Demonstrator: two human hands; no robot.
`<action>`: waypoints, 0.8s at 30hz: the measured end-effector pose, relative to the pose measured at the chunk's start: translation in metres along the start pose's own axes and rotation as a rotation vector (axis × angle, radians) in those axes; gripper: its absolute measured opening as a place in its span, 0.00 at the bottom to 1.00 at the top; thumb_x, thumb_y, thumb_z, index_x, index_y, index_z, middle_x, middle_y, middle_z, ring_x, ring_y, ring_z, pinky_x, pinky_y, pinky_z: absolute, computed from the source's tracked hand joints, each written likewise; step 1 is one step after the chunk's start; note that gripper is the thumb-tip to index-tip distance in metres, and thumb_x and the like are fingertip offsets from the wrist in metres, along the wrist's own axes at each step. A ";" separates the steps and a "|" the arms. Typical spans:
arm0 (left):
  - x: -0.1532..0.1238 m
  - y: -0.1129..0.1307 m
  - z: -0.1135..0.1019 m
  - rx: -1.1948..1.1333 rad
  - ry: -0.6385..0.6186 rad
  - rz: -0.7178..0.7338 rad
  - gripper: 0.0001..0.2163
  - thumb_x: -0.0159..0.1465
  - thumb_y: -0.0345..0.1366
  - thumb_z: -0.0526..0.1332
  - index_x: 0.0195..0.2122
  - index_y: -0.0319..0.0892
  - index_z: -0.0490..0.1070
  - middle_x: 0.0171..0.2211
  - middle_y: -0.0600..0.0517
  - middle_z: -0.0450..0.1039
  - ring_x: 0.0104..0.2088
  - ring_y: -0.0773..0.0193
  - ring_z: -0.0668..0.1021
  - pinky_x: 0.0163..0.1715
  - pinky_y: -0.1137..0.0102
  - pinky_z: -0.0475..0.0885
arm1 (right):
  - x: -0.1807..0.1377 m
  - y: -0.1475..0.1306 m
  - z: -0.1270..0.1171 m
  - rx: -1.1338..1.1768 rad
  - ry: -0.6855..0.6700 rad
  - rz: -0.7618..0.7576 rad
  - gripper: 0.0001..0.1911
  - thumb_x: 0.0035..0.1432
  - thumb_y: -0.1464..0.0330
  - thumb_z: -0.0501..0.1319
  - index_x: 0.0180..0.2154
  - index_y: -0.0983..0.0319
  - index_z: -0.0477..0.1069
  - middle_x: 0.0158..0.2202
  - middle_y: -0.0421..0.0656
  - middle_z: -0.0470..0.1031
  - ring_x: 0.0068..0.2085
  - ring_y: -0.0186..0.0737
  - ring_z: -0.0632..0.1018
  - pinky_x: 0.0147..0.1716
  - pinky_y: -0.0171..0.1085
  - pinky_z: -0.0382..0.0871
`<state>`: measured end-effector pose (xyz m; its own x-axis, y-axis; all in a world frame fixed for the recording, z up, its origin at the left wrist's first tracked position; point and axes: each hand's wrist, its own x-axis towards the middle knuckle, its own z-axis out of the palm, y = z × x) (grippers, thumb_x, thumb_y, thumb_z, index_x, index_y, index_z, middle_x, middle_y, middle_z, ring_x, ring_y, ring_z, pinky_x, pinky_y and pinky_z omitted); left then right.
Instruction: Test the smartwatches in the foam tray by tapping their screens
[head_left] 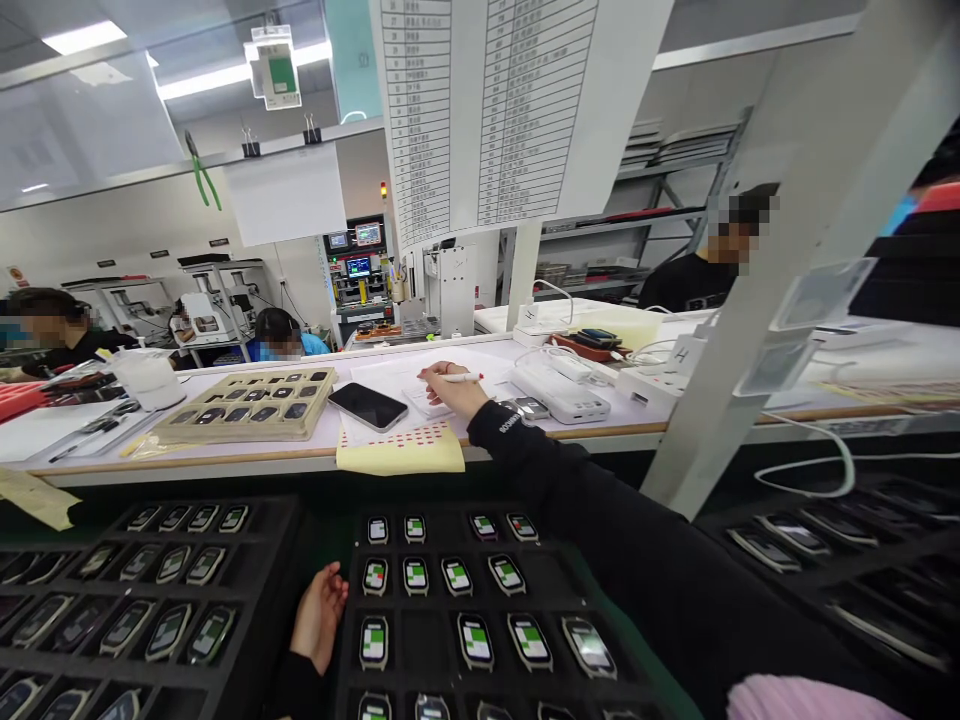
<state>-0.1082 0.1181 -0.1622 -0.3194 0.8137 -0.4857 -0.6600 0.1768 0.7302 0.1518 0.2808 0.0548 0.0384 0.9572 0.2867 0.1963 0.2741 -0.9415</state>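
My right hand (453, 390) reaches up to the raised shelf, its fingers closed around a white pen (466, 377) with a red end. Beneath that hand lie white paper sheets (409, 372). A dark phone (368, 406) rests left of it, partly over a yellow-edged sheet (401, 458). Down below, my left hand (321, 612) is at the left edge of a black tray (427, 640), loosely curled with nothing in it. Smartwatch bodies (457, 575) with lit green-and-white screens sit in several of that tray's compartments; some compartments hold none.
Another black tray of watches (169, 625) is at the left, and more watches (795, 535) lie at the right. A beige tray (300, 425), a white power bank (570, 395) and cables share the shelf. A slanted white post (750, 330) stands right of my arm. Other people sit beyond.
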 end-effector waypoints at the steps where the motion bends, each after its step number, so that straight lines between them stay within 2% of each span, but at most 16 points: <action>1: 0.000 0.000 0.000 0.002 0.002 0.000 0.11 0.68 0.25 0.52 0.30 0.35 0.71 0.21 0.52 0.67 0.21 0.70 0.74 0.24 0.78 0.72 | 0.003 -0.001 0.005 -0.008 -0.007 0.034 0.09 0.70 0.66 0.61 0.40 0.67 0.72 0.32 0.40 0.73 0.28 0.34 0.76 0.26 0.32 0.74; 4: -0.001 0.001 0.001 0.008 0.008 0.000 0.11 0.68 0.25 0.52 0.31 0.35 0.71 0.21 0.52 0.67 0.21 0.70 0.74 0.24 0.77 0.72 | 0.010 -0.001 0.015 -0.043 -0.006 0.105 0.09 0.70 0.66 0.61 0.45 0.67 0.70 0.37 0.42 0.73 0.31 0.36 0.77 0.28 0.34 0.76; 8: 0.000 0.000 0.000 0.008 0.023 -0.004 0.11 0.68 0.25 0.53 0.30 0.35 0.71 0.21 0.52 0.67 0.21 0.70 0.74 0.24 0.77 0.72 | 0.010 0.002 0.019 -0.174 0.037 0.136 0.09 0.70 0.66 0.62 0.44 0.66 0.71 0.36 0.42 0.73 0.30 0.36 0.76 0.28 0.34 0.76; 15: 0.000 -0.004 -0.003 -0.021 0.030 -0.006 0.10 0.67 0.25 0.54 0.30 0.35 0.72 0.21 0.52 0.66 0.21 0.69 0.74 0.23 0.78 0.71 | 0.012 0.005 0.014 -0.471 0.161 0.050 0.12 0.69 0.63 0.62 0.36 0.66 0.72 0.33 0.40 0.74 0.32 0.37 0.77 0.34 0.38 0.75; 24: -0.003 -0.003 -0.003 -0.015 0.030 -0.014 0.10 0.67 0.25 0.53 0.30 0.35 0.71 0.20 0.52 0.67 0.21 0.69 0.73 0.23 0.77 0.72 | 0.016 0.013 0.015 -0.641 0.140 -0.035 0.13 0.69 0.62 0.62 0.35 0.65 0.72 0.33 0.40 0.74 0.33 0.38 0.77 0.35 0.39 0.75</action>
<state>-0.1071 0.1136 -0.1637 -0.3298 0.7944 -0.5100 -0.6744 0.1798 0.7162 0.1401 0.3007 0.0441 0.1402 0.9156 0.3767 0.7427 0.1543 -0.6516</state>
